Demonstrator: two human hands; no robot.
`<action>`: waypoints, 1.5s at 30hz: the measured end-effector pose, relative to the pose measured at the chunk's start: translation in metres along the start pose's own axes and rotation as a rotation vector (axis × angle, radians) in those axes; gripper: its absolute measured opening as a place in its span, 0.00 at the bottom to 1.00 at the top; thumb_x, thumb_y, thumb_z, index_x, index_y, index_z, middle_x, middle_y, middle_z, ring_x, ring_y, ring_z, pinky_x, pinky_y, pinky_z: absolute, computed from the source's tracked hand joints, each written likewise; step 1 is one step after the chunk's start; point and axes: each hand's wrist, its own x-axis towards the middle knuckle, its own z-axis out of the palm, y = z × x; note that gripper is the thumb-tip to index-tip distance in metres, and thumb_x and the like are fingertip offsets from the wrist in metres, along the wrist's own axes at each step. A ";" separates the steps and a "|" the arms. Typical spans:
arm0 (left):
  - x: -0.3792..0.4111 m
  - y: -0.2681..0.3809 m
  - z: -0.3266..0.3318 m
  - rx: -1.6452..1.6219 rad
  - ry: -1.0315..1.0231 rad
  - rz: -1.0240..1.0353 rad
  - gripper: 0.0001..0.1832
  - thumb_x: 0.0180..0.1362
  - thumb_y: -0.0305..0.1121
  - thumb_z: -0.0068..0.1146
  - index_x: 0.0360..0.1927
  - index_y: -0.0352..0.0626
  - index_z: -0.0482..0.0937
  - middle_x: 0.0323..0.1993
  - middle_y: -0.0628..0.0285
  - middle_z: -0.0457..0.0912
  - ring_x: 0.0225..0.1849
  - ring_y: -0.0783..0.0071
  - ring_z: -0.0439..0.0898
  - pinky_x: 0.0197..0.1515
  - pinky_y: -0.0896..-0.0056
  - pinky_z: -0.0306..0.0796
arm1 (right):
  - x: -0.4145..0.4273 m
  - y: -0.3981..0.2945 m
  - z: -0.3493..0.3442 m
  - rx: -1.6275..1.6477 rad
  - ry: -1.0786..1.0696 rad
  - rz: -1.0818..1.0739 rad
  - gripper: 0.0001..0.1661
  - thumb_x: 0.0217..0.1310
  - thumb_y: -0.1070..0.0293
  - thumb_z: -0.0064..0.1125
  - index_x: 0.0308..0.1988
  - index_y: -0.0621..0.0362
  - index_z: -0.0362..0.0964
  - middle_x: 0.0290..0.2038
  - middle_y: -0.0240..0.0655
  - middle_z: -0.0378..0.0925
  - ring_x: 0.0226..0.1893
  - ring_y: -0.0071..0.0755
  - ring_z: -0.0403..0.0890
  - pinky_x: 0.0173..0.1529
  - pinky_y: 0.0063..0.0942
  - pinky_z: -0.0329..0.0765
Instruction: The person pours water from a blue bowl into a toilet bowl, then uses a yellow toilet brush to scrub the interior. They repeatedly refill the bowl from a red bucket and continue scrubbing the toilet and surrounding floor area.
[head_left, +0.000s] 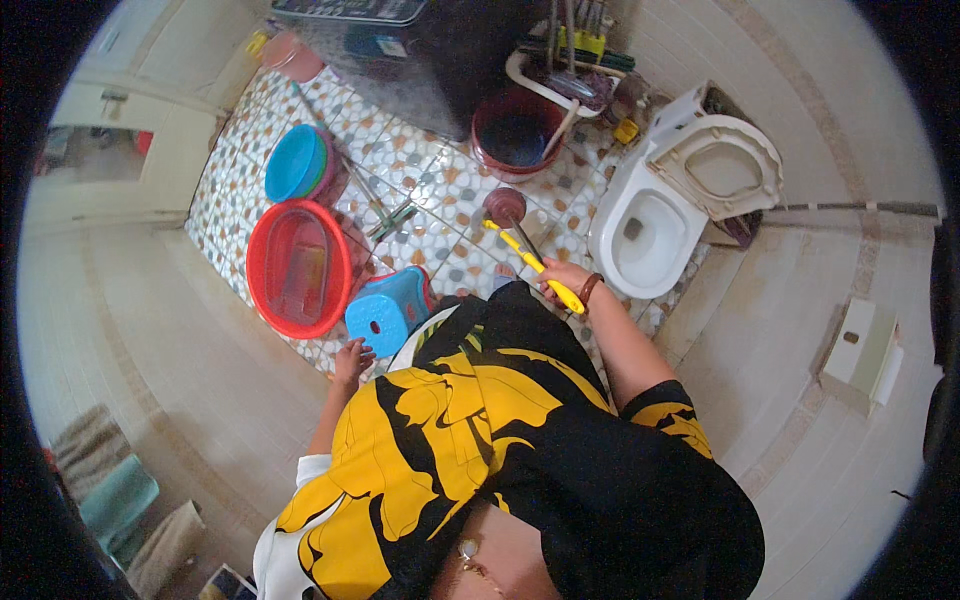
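Note:
My right hand (564, 282) grips a yellow-handled tool (534, 262) together with the dark shaft of a toilet plunger (505, 206), whose reddish-brown rubber cup is turned toward the floor. Whether the cup touches the tiles I cannot tell. To the right stands the white toilet (654, 240) with its seat raised. My left hand (353, 361) holds nothing; its fingers are apart beside a blue plastic step stool (377, 324). Beyond the stool lies a red plastic basin (259, 270) with a clear, oblong container (298, 262) inside.
Blue and green basins (292, 163) are stacked at the left. A long-handled floor squeegee (391, 219) lies on the pebble-patterned tiles. Ahead are a dark red bucket (517, 171) with a stick in it, a mop tray (517, 69), a dark cabinet-like block (420, 71) and a pink bucket (292, 57).

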 end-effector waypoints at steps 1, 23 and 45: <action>0.000 0.017 0.010 0.028 -0.005 -0.002 0.19 0.62 0.37 0.44 0.53 0.40 0.68 0.36 0.58 0.76 0.34 0.70 0.79 0.33 0.74 0.72 | -0.001 0.000 -0.006 0.031 0.012 0.003 0.27 0.53 0.73 0.53 0.51 0.50 0.53 0.23 0.29 0.64 0.18 0.21 0.68 0.18 0.20 0.68; 0.166 0.225 0.011 0.375 -0.409 0.144 0.15 0.63 0.39 0.43 0.48 0.43 0.72 0.35 0.61 0.78 0.31 0.71 0.80 0.30 0.77 0.73 | 0.054 0.010 0.012 0.488 0.266 -0.177 0.34 0.53 0.74 0.55 0.58 0.51 0.49 0.21 0.31 0.66 0.15 0.23 0.68 0.17 0.20 0.65; 0.316 0.358 0.020 0.504 -0.616 0.176 0.17 0.62 0.40 0.45 0.49 0.42 0.72 0.35 0.58 0.78 0.33 0.70 0.81 0.31 0.75 0.74 | 0.087 0.054 0.142 0.723 0.656 -0.320 0.31 0.54 0.73 0.57 0.55 0.53 0.52 0.28 0.35 0.68 0.20 0.23 0.70 0.18 0.19 0.68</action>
